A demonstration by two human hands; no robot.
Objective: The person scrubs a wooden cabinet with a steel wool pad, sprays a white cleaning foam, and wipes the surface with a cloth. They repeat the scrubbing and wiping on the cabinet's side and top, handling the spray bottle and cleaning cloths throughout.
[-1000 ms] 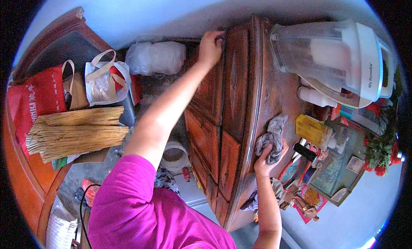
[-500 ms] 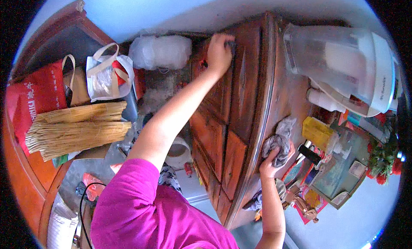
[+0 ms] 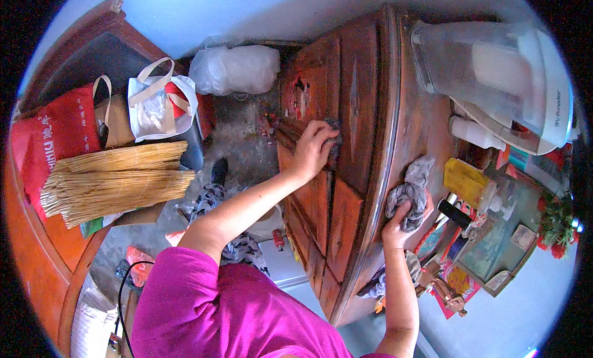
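Note:
My left hand (image 3: 314,151) presses a small dark grey pad (image 3: 333,140) against the front of the brown wooden cabinet (image 3: 356,105). Its fingers are bent around the pad, and most of the pad is hidden, so I cannot tell its exact kind. On the cabinet's top, near the front edge, my right hand (image 3: 400,227) grips a crumpled grey cloth (image 3: 409,196). Part of that cloth sticks out beyond the fingers and rests on the wood. Left of the left hand, a door panel carries a torn red-and-white patch (image 3: 300,97).
Along the cabinet top stand a clear plastic container (image 3: 488,80), a white bottle (image 3: 474,134), a yellow box (image 3: 464,179) and a picture frame (image 3: 503,247). Leftward are bamboo mats (image 3: 120,194), a red bag (image 3: 58,148), a white bag (image 3: 151,105) and a plastic-wrapped bundle (image 3: 238,70).
My left hand has come down the cabinet front, toward me, with the dark pad. My right hand stays on the cabinet top with the cloth, nearly unmoved.

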